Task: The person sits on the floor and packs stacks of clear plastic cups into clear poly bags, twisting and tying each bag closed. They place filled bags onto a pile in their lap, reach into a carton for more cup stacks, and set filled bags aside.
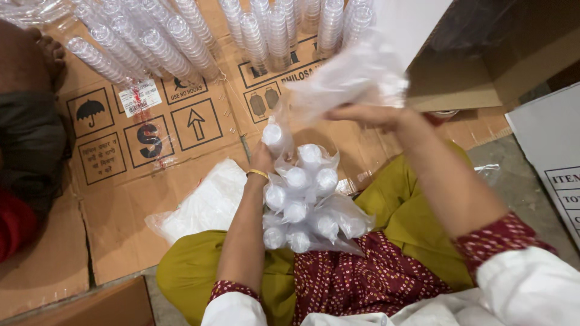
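I see my left hand (261, 158) low in front of my lap, its fingers closed around the side of a clear plastic bag (314, 202) packed with small white-capped bottles (296, 178), the caps all facing up at me; the grip sits near the bag's upper left, which keeps the bundle upright and resting against my knees rather than spilling. My right hand (368, 115) is raised above it, fingers pinched shut on the loose mouth of the bag's film (356, 75), pulled up and stretched so the neck stays open and taut over the bottles. The bag itself lies between my two forearms, on my yellow-green trousers (399, 211). Beyond my hands, flattened cardboard (127, 199) covers the floor, and rows of stacked clear cups in sleeves (151, 45) lie across its far edge, well apart from the bag. Just beside my left forearm is a flat white plastic packet (202, 205), touching my knee. An open cardboard box (483, 54) stands close to my right hand, its flap near the lifted film, so it crowds that side. At the far left another person's bare foot (51, 54) and dark clothing edge onto the cardboard, near the cup sleeves but clear of my hands.
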### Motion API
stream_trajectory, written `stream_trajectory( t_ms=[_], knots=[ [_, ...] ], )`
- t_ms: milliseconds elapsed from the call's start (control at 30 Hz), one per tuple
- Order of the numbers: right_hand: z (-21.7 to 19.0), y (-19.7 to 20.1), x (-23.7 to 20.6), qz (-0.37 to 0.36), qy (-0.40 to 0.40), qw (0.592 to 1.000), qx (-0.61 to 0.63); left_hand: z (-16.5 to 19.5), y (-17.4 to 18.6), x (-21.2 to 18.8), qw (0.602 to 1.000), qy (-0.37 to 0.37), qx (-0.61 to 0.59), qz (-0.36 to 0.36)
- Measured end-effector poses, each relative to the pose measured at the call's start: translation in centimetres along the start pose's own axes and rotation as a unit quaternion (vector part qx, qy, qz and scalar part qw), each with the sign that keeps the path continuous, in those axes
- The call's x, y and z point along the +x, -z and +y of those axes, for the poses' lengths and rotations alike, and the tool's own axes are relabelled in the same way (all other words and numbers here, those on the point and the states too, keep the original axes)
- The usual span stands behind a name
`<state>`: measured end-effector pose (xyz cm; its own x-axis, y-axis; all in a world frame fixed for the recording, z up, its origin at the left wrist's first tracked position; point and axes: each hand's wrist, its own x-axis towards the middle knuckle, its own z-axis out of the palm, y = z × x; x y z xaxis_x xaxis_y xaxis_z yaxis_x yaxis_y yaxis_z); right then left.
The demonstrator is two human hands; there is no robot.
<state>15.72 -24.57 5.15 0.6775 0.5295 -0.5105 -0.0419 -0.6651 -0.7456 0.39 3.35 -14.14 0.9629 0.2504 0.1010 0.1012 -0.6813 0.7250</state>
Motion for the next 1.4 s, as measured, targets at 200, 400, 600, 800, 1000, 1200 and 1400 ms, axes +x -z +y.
stream_trajectory(
  t_ms=[200,400,600,800,1000,1200,1400],
  knots=[
    [-5.8,-6.8,4.7,-0.055,0.295,0.919,-0.255,-1.7,-1.1,-0.1,0.979,0.148,0.035,-0.137],
    [-2.8,-10.1,7.9,-0.081,0.393,0.886,-0.233,-2.0,0.8,1.0,0.970,-0.200,0.121,-0.062],
    [-2.9,-9.5,7.0,-0.130,0.284,0.925,-0.216,0.3,2.3,1.0,0.973,0.101,-0.037,-0.205],
    [-8.6,-3.3,2.8,0.069,0.338,0.932,-0.107,0.7,-0.1,1.6,0.993,-0.044,-0.107,-0.033],
    [-17.4,-7.3,1.1,0.179,0.339,0.898,-0.218,-0.5,-1.4,1.5,0.996,-0.055,-0.061,-0.028],
    [-19.4,-8.0,0.9,0.121,0.208,0.910,-0.339,-0.7,-2.4,1.0,0.985,0.096,-0.095,-0.104],
    [-18.3,-8.2,0.6,0.130,0.197,0.903,-0.359,-1.1,-3.6,0.8,0.990,0.031,-0.126,-0.047]
  ],
)
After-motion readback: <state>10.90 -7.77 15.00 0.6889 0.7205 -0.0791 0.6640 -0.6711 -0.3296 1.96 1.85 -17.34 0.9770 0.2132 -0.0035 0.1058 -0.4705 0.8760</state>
